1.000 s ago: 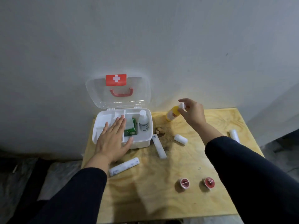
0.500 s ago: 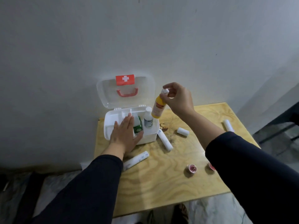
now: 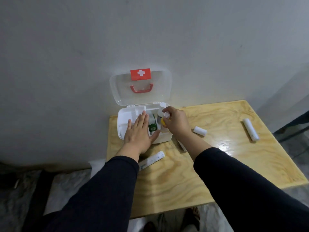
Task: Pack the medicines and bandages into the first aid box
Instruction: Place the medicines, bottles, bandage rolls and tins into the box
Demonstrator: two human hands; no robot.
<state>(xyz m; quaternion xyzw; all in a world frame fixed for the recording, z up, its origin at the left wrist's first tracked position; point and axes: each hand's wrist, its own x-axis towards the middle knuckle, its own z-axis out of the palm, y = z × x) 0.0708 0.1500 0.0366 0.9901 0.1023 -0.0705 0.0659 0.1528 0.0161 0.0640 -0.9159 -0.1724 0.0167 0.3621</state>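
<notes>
1. Right hand [image 3: 175, 122] is lowering the yellow bottle [image 3: 163, 122] into the first aid box [image 3: 164, 137], right-side compartment; fingers [image 3: 165, 113] are pinching it up by the clear cap.
2. Left hand [image 3: 138, 133] is lying flat on the box's left half, fingers spread, steadying it, holding nothing.
3. Risk: it's squeezing in next to the white bottle [image 3: 160, 108] already standing there, so a bump is probably going to tip that one, or leave the yellow one leaning.
4. Risk: it's being held by the cap only, so if the cap's loose the bottle could be dropping early. Can't tell how tight it is.
5. Risk: the green carton [image 3: 153, 127] is crowding the middle, and the lid [image 3: 140, 87], now propped open vs the wall, may not be closing over tall bottles.
6. Still lying out on the bench [image 3: 209, 164]: a short bandage roll [image 3: 200, 131], a long roll [image 3: 250, 129] far right, a tube [image 3: 151, 159] by the left wrist. That far roll is sitting near the edge and could be rolling off.
7. Bench is pale plywood, glare on the right. Plain grey wall [image 3: 150, 30] behind, marbled floor below.
</notes>
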